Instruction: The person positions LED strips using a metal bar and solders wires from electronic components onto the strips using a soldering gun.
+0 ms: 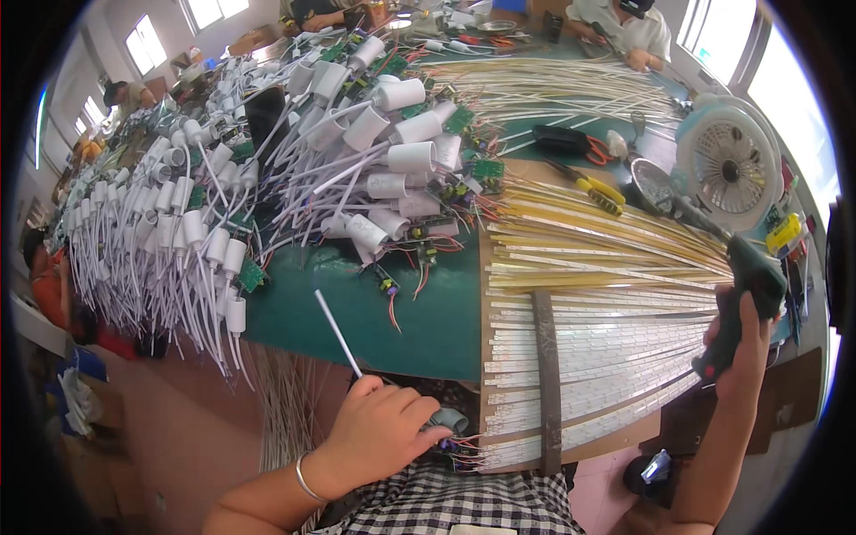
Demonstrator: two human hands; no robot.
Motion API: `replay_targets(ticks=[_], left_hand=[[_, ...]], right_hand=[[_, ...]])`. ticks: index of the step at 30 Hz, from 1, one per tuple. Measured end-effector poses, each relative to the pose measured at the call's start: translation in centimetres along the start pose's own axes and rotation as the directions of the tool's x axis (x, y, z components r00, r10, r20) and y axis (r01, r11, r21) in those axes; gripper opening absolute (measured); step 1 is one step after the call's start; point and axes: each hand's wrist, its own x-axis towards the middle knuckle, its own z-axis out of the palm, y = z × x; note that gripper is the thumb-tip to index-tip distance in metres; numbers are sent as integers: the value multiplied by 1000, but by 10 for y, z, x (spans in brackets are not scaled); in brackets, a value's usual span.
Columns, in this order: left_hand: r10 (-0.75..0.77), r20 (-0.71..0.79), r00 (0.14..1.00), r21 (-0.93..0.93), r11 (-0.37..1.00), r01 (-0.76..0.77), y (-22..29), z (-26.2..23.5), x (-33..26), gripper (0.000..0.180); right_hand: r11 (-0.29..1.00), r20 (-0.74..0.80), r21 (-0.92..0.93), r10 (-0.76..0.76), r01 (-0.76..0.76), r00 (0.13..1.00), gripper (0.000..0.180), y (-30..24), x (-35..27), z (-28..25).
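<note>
Cable, slim, white and plastic-sheathed [336, 332], at the left hand [379, 432]; slants up and to the left out of the curled fingers, upper tip seen against the green flat-topped table [383, 334]. Beneath the thumb side of the same hand, a short grey-white plastic cylindrical socket [448, 419], with a small dark circuit board with coloured wires [462, 453] just below. Join between cable and socket hidden by the fingers; cannot tell whether one piece.

Left hand: narrow, fingers bent, thumb reaching right over the socket.

Right hand [751, 346]: wrapped round the grip of a dark green pistol-shaped tool [758, 275], nose directed up and to the left, toward the white round fan [731, 169]. Cannot tell whether the trigger is pressed.

Key relation: board and wires just right of the left hand, at the left ends of the nearest narrow white metallic strips [615, 348]. Long axis of strips left to right, rising and converging toward the right hand. Left hand nearer to the wired ends; tool well apart, near the converged ends.

Also noted: dark flat bar [546, 383] lying across the white strips; narrow yellow strips [580, 236] beyond; heap of white cylindrical sockets with cables [364, 129] farther left.
</note>
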Motion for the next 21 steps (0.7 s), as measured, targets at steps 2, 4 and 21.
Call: replay_targets(ticks=[2, 4, 21], left_hand=[[34, 13, 999, 18, 999, -34, -2, -5, 9, 20], [175, -136, 975, 104, 981, -161, -18, -8, 14, 11], [521, -224, 824, 166, 853, -494, -69, -11, 78, 20]], right_hand=[[1000, -23, 3, 5, -5, 1000, 35, 3, -18, -16], [998, 3, 4, 68, -68, 998, 37, 2, -37, -23], [983, -12, 148, 109, -106, 994, 55, 22, -130, -19]])
